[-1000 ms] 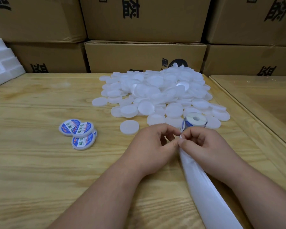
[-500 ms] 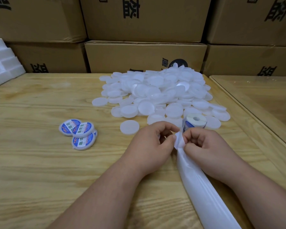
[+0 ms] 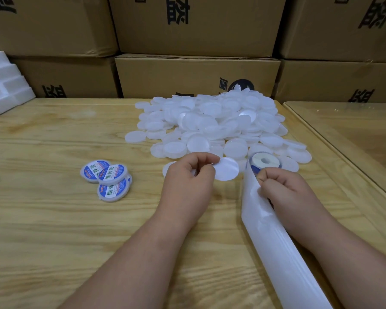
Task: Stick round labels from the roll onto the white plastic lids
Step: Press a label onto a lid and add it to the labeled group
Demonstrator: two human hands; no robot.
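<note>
Your left hand is pinching a round white disc by its edge, just near of the heap of white plastic lids. Your right hand is pinching the white backing strip trailing from the label roll. Three labelled lids are lying to the left on the wooden table.

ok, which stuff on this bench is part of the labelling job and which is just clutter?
Job:
- label roll
- backing strip
- peeled label in left hand
- right hand
- lid pile
- labelled lids

Lying about:
- cardboard boxes
- foam block
</note>
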